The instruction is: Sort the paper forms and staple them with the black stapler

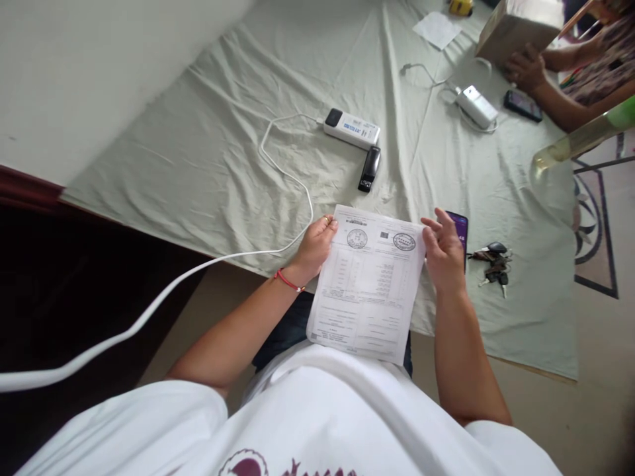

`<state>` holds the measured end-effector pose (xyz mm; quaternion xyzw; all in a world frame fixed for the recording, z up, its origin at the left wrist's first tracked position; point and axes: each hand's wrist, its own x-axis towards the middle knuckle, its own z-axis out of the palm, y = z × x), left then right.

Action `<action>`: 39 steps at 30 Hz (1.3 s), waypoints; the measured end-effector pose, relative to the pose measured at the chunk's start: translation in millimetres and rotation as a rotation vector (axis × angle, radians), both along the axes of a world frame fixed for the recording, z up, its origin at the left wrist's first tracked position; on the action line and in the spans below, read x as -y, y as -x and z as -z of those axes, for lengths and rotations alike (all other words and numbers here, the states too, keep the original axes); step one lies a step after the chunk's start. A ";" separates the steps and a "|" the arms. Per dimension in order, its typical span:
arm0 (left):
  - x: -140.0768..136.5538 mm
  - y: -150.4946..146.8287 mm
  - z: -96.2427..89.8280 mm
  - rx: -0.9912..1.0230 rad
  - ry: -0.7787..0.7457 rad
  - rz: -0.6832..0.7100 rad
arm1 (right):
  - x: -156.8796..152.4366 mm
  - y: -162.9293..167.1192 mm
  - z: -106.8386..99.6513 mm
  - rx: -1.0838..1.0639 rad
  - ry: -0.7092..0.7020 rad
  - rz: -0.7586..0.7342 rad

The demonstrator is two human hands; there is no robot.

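Note:
A white printed sheet of paper (368,284) is stretched between my hands, in front of my shirt and over the near table edge. Two dark round stamps and rows of small print, too fine to read, cover it. My left hand (316,246), with a ring and a red bracelet, pinches its upper left corner. At the upper right corner, my right hand (443,250) grips the edge with thumb and fingers, some fingertips raised. Just behind that hand lies a phone with a purple screen (461,239), partly hidden. A bunch of keys (496,264) rests to its right.
On the cloth-covered table (213,152) lie a white device (353,129) on a long white cable (270,155) and a small black device (370,169). Across the table, another person's hand (526,69) touches a cardboard box (516,30). A white adapter (477,107) and dark phone (523,104) lie nearby.

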<state>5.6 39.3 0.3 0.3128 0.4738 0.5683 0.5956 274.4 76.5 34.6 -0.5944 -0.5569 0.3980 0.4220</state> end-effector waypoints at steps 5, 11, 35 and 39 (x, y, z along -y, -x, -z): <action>3.0 1.2 2.6 0.023 -0.014 -0.021 | -24.4 -4.9 -24.0 0.497 0.050 -0.255; 6.0 2.4 3.6 0.033 -0.044 0.007 | -28.1 -2.8 -37.9 0.688 0.025 -0.309; 5.7 1.4 2.2 -0.063 -0.057 -0.026 | -21.0 -3.2 -29.5 0.647 -0.118 -0.313; 5.0 0.3 1.9 -0.068 -0.051 -0.031 | -24.0 -3.8 -36.4 0.729 -0.094 -0.369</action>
